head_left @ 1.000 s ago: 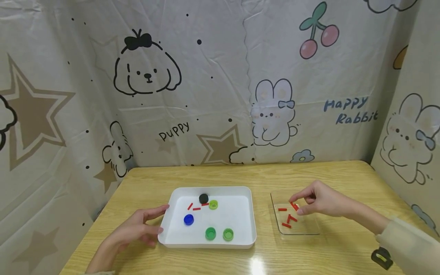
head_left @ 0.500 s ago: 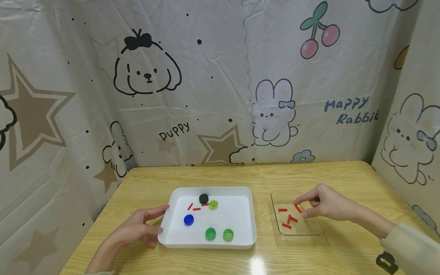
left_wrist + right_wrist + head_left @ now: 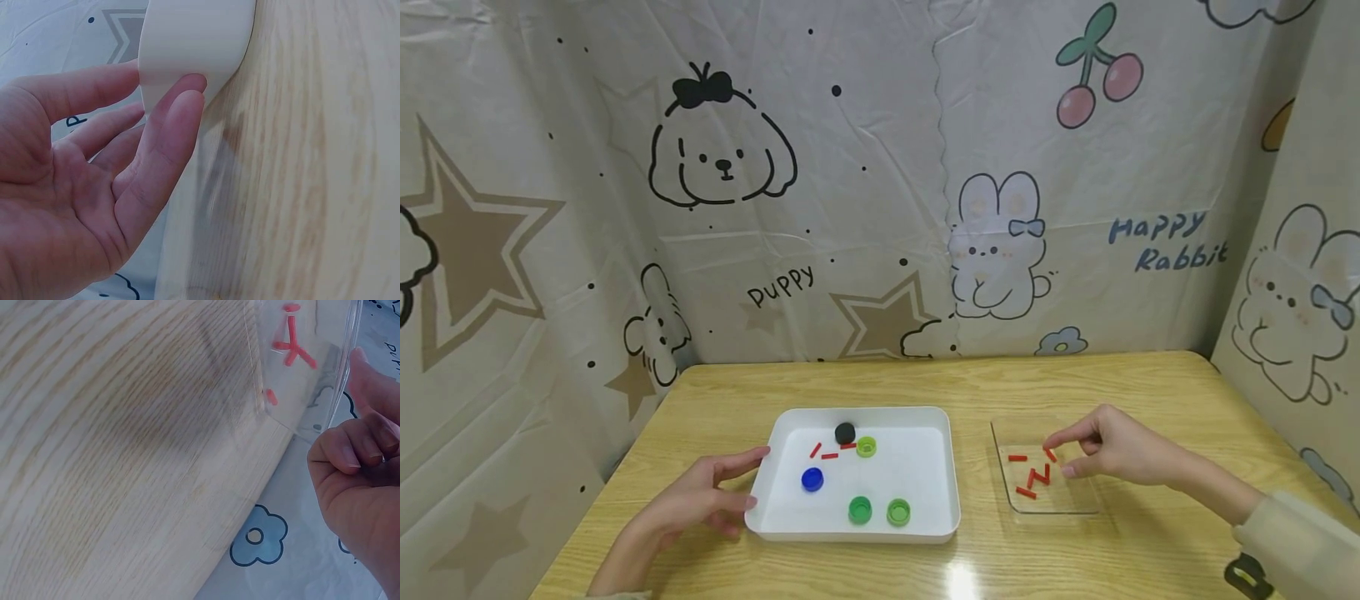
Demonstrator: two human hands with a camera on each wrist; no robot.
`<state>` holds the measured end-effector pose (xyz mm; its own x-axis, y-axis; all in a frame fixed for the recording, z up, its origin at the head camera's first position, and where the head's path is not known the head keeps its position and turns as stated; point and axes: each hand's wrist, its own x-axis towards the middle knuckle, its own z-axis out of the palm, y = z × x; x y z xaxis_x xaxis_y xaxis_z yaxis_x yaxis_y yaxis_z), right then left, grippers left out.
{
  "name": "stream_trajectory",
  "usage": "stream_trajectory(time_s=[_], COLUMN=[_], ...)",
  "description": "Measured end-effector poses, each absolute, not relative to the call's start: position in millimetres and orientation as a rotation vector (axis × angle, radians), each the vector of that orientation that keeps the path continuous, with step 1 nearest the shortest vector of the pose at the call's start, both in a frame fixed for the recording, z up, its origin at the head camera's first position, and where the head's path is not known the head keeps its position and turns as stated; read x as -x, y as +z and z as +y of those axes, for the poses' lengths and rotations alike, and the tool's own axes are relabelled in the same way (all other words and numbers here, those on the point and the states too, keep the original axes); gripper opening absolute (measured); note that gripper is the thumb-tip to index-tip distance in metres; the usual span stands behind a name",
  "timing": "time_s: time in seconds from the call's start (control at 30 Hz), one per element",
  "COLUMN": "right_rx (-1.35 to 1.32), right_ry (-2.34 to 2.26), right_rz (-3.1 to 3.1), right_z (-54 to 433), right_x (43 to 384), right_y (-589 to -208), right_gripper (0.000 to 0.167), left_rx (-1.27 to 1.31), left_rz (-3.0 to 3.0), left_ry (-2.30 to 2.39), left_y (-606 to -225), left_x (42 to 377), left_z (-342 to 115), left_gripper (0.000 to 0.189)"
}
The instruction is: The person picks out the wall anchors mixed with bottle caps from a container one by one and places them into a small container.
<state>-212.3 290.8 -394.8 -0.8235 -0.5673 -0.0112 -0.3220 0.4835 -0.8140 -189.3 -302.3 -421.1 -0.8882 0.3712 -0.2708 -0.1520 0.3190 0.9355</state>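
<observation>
My left hand [image 3: 696,496] rests its extended fingertips against the left wall of a white tray [image 3: 917,417]; the left wrist view shows these fingers [image 3: 169,131] at the tray's outer corner. Inside the tray are a black cap [image 3: 845,432], a blue cap [image 3: 812,479], a lime cap [image 3: 866,447], two green caps [image 3: 860,510] and three thin red sticks [image 3: 829,456]. Over a clear shallow box [image 3: 1060,510] my right hand [image 3: 1112,446] holds thumb and index finger apart. A red stick [image 3: 1050,456] shows right by the index fingertip, and several other red sticks [image 3: 1026,492] lie in the box.
Both containers stand on a wood-grain table [image 3: 985,383], with a gap between them. A printed fabric curtain [image 3: 880,183] hangs along the table's back and sides. A black band-like object [image 3: 1248,575] shows below the right sleeve [image 3: 1300,533].
My right hand has shifted slightly right and spread its thumb from its index finger. Red sticks it pinched have left its grip, and another lies among those in the clear box. The left hand is still.
</observation>
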Motion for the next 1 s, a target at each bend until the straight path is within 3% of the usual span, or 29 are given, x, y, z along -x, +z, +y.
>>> stream_trajectory(time_s=[0.5, 1.0], right_rx=[0.745, 0.856], right_ry=[-1.200, -1.158], right_rz=[2.537, 2.503], right_z=[275, 219], right_x=[212, 222], right_y=[-382, -358], right_gripper=[0.036, 0.031], left_rx=[-0.179, -0.197], left_rz=[2.154, 2.154], left_ry=[1.597, 1.586], left_y=[-422, -423], left_x=[191, 191], left_z=[-303, -303], left_gripper=[0.080, 0.081])
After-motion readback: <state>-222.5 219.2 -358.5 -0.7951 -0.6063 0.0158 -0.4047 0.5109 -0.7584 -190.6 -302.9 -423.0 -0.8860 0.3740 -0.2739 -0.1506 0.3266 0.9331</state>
